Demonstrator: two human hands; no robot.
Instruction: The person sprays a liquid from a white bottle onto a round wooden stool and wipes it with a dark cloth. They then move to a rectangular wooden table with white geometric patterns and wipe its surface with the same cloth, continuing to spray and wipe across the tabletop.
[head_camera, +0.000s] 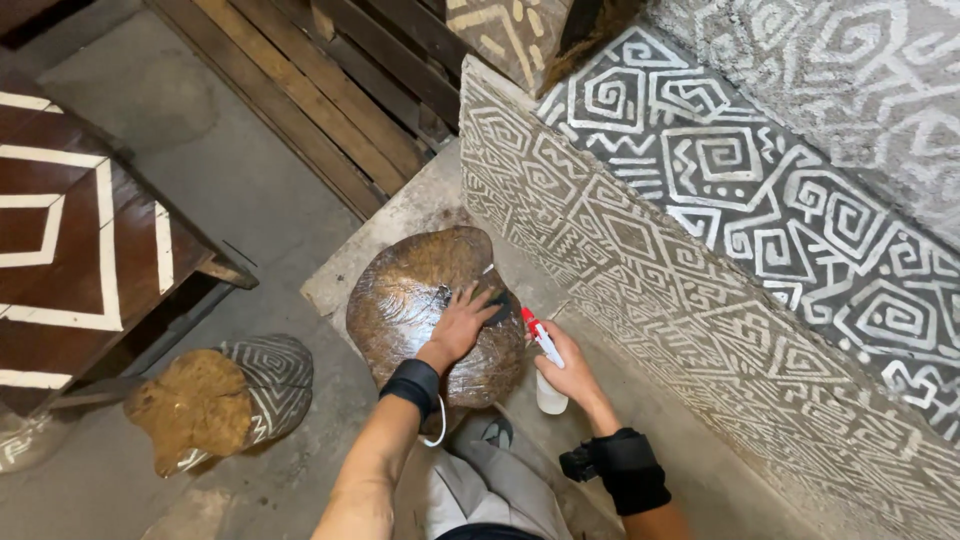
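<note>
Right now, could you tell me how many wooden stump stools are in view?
2: the glossy stool beneath the left hand, and a painted stool left of it. Others may be hidden off-frame.

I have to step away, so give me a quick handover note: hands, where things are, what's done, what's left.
Left hand: flat on the brown stump top, pressing a dark cloth.
Right hand: holding a white spray bottle with a red nozzle, beside the stump.
Stump top stands against the patterned wall; a second painted stump stands to the left.
Done: the top looks wet and glossy.
Left: cannot tell how much remains to wipe.
</note>
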